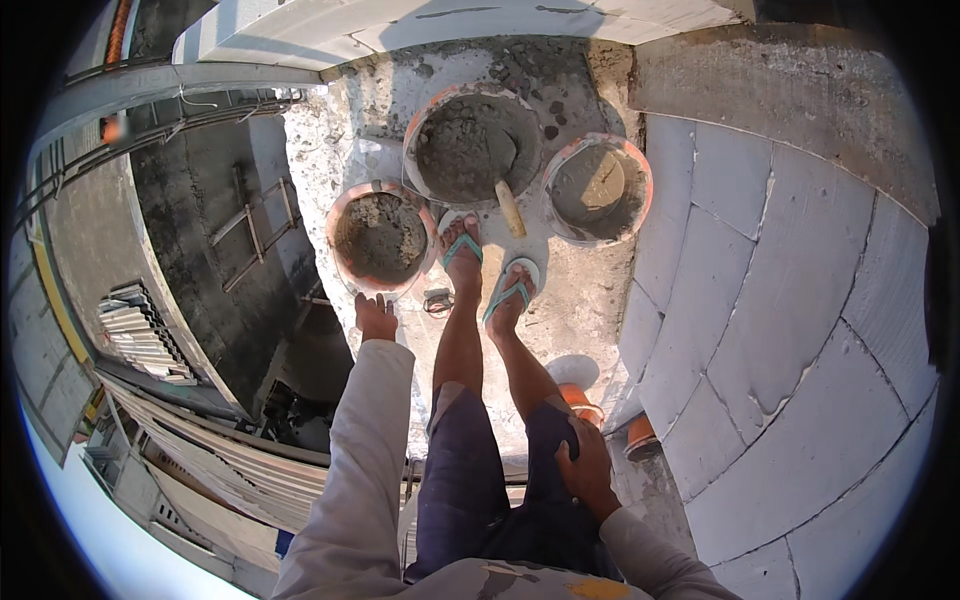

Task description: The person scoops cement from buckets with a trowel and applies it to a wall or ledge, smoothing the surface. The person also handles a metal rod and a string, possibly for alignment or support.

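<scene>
Long pale sleeves [352, 465] I make out from afar, grey shirt front [500, 584] with yellow and dark patches [598, 588], dark navy shorts [465, 505], pale-soled flip-flops [533, 273], teal straps [463, 240]

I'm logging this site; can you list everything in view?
mortar tub: 1, orange-rimmed, upper centre
mortar buckets: 2, orange-rimmed, either side of tub
trowel: 1, tan-handled, across tub's near rim
small containers: 2, orange, right of lower centre
small unclear object: 1, dark, centre
block wall: 1, whitish, right
sheet stack: 1, pale, left
wooden frame: 1, brown, left
flip-flops: 2, teal-strapped, centre, worn
left hand: 1, pale-sleeved, below left mortar bucket
right hand: 1, pale-sleeved, on right thigh
legs: 2, dark-trousered, lower centre
</scene>
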Demonstrator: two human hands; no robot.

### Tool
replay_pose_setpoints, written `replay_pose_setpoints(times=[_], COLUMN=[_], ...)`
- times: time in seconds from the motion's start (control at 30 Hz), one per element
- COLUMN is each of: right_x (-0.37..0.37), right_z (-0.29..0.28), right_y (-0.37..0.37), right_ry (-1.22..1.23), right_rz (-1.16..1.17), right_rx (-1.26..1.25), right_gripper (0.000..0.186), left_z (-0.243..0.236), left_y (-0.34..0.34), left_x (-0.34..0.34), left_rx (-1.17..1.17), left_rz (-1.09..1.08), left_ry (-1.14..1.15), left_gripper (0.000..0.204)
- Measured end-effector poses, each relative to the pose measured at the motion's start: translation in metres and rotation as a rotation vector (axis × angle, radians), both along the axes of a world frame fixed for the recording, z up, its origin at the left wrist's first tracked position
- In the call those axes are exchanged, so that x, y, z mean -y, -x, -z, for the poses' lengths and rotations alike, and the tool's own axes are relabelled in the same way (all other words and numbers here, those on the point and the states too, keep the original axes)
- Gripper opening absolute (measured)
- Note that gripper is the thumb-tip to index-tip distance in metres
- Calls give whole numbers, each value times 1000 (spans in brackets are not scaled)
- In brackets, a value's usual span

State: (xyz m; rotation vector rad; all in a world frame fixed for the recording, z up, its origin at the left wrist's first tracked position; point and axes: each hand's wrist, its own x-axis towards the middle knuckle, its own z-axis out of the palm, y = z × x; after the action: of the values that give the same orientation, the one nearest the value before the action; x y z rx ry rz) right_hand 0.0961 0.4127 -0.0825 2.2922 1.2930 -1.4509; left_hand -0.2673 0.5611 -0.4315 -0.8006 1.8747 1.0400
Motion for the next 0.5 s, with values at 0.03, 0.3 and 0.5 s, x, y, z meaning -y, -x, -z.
replay_pose_setpoints(times=[0.03,0.3,0.5], right_x=[2,26,63], right_z=[-1,-10,-24], right_y=[1,-1,1], right_ry=[-11,-71,-59], right_rz=[0,50,111], right_rx=[-20,-63,-98], right_gripper=[52,46,43], left_z=[-10,-182,-302], left_y=[7,-76,-141], left_x=[-5,-67,-33], left_rx=[-10,-50,79], left_rz=[-82,-78,202], left_ry=[-73,-283,-307], left_gripper=[21,23,16])
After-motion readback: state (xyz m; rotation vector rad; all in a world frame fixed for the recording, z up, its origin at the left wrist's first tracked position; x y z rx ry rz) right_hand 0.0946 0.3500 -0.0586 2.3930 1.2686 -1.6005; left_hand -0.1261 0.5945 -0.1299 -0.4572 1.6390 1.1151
